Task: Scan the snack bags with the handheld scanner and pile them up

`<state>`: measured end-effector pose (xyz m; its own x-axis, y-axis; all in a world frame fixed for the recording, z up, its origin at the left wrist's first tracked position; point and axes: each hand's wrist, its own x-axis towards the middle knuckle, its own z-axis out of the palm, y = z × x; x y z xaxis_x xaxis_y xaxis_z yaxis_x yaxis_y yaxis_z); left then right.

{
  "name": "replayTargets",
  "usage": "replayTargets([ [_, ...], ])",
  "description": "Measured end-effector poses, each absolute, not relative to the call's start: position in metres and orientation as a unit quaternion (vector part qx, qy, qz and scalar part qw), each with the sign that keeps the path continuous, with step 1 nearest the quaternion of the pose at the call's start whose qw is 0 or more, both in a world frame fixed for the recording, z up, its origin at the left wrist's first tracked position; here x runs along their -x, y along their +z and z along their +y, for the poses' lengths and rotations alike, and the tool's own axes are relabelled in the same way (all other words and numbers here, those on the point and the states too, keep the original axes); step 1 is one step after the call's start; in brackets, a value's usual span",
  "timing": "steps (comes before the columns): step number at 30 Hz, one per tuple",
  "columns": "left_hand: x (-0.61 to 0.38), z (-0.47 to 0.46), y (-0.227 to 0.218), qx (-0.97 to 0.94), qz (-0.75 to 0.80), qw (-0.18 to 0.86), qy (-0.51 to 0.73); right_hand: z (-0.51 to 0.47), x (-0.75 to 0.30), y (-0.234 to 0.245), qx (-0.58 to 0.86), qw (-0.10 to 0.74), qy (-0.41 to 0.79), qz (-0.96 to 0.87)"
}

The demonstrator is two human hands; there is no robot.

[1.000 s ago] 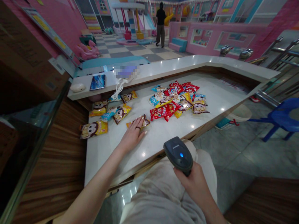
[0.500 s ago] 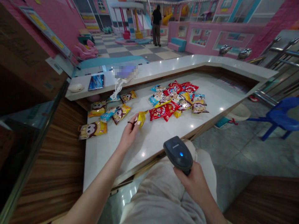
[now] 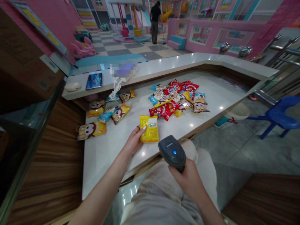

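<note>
My left hand [image 3: 134,141] grips a yellow snack packet [image 3: 149,128] by its left edge and holds it above the white counter [image 3: 103,150], back side up, with a barcode label showing. My right hand [image 3: 187,179] is closed round the handle of a dark barcode scanner [image 3: 172,152] with a blue light on top. The scanner's head sits just right of and below the packet. A heap of red, yellow and blue snack packets [image 3: 176,98] lies further back on the counter. Several monkey-print packets [image 3: 105,114] lie to the left.
A raised ledge [image 3: 164,67] behind the counter carries a phone [image 3: 94,80], a white mouse [image 3: 72,86] and a white cable [image 3: 116,89]. A blue plastic chair [image 3: 280,115] and a basin [image 3: 235,116] stand on the floor at right. A person stands far off in the play area.
My left hand picked the yellow packet off the counter, turned it barcode side up and drew it toward me. The scanner in my right hand moved up and left, closer to the packet.
</note>
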<state>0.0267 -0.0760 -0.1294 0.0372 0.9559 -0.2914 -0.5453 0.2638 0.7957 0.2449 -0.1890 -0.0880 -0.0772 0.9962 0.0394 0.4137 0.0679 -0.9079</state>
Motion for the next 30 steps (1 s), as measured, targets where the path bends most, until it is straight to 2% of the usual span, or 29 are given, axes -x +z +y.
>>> replayTargets([
  [21,-0.025,-0.076,-0.137,-0.276,0.413,0.672,0.549,-0.187,-0.242,-0.087,0.559,0.383,0.381,-0.629],
  [27,-0.033,-0.075,-0.135,-0.312,0.428,0.643,0.554,-0.192,-0.25,-0.084,0.567,0.389,0.376,-0.622],
  [30,-0.042,-0.059,-0.122,-0.389,0.425,0.593,0.563,-0.195,-0.256,-0.084,0.574,0.398,0.363,-0.617],
])
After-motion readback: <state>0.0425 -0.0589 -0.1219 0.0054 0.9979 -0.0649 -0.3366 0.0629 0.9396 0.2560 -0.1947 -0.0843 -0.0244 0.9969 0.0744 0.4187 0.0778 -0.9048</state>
